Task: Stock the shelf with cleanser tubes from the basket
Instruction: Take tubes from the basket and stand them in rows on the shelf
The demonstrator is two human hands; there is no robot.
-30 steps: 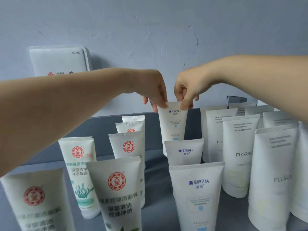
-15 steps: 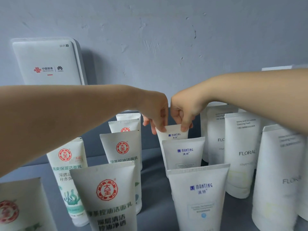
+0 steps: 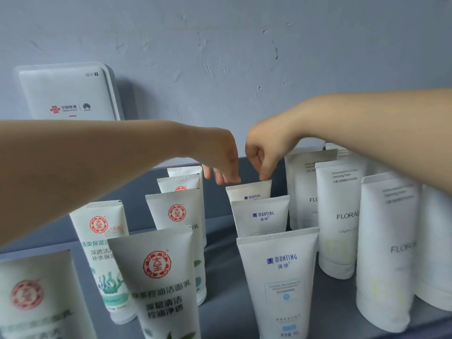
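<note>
Three white Manting cleanser tubes stand cap-down in a row running back on the grey shelf. The rearmost Manting tube is half hidden behind the middle one; the front one is nearest me. My right hand reaches over from the right, and its fingertips pinch the top right corner of the rearmost tube. My left hand hangs just above that tube's top left corner with its fingers loose, a small gap below them. The basket is out of view.
Left of the row stand several tubes with red round logos. Several taller Floral tubes crowd the right side. A white WiFi router leans against the grey wall at the back left. A bare strip of shelf runs between the rows.
Both hands lowered the rearmost Manting tube onto the shelf behind the other two. My left fingers have since come off its top edge. The camera has tilted down slightly.
</note>
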